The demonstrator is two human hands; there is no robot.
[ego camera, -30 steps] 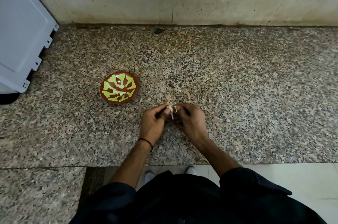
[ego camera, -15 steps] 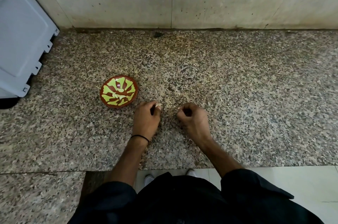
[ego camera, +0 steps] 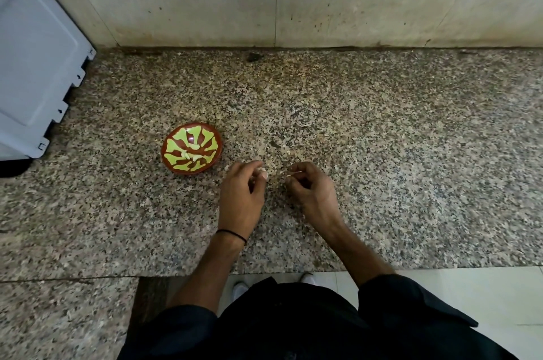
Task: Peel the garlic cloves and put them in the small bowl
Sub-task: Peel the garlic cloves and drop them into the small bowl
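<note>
Left hand [ego camera: 241, 198], centre of frame: the grip is narrow, thumb and forefinger pinching a small pale piece, which we take to be a garlic clove [ego camera: 263, 174]. It is too small for us to tell whether any skin clings to it.

Right hand [ego camera: 313, 195], just right of it and apart: the grip is also narrow, fingers curled on a thin pale strip of skin [ego camera: 296, 173].

The small bowl [ego camera: 169, 164] sits on the worktop [ego camera: 382, 183] near the left hand, on its upper-left side, with a few peeled cloves [ego camera: 191, 156] in its lower half.

We judge the step to be the drop into the bowl. To do it well, we:
- check the clove is bare
- carry it over the rim, since the bowl looks shallow
- let go low, near the centre
- put the skin down away from the bowl
</note>
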